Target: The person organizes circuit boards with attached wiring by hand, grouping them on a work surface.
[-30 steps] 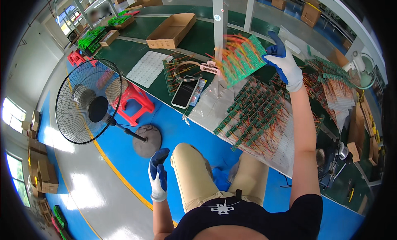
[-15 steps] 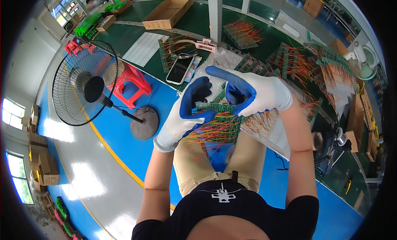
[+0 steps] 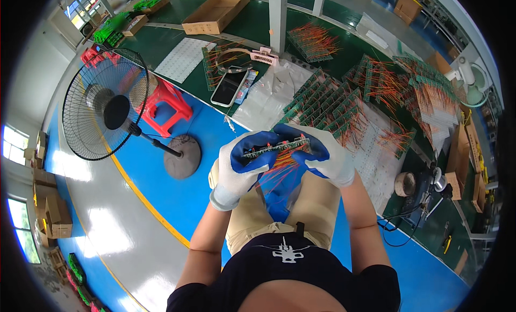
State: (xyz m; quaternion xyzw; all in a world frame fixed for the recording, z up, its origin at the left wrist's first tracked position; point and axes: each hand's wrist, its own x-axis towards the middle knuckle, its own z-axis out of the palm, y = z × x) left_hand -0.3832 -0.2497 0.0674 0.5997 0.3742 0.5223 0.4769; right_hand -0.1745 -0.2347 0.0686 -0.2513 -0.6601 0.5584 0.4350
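Note:
Both hands wear white gloves with blue palms and hold one green circuit board panel (image 3: 279, 147) between them, above my lap. My left hand (image 3: 244, 160) grips its left end, thumb in front and fingers behind. My right hand (image 3: 321, 154) has the right end in the same way. The panel is tilted so that its edge with small parts faces up. Red and orange wires (image 3: 282, 169) hang from it toward my legs. Just beyond my hands, several more wired circuit board panels (image 3: 322, 103) lie in rows on the table.
A phone (image 3: 230, 88) and a white plastic sheet (image 3: 266, 94) lie on the green table. Further off are a white perforated sheet (image 3: 185, 60) and a cardboard tray (image 3: 216, 13). A standing fan (image 3: 115, 112) and red stool (image 3: 166, 109) stand at left; a soldering wire spool (image 3: 439, 178) at right.
My hands have come closer together and lower, toward my body. The panel has turned from lying face-up to edge-up, and my right hand has closed on its right end.

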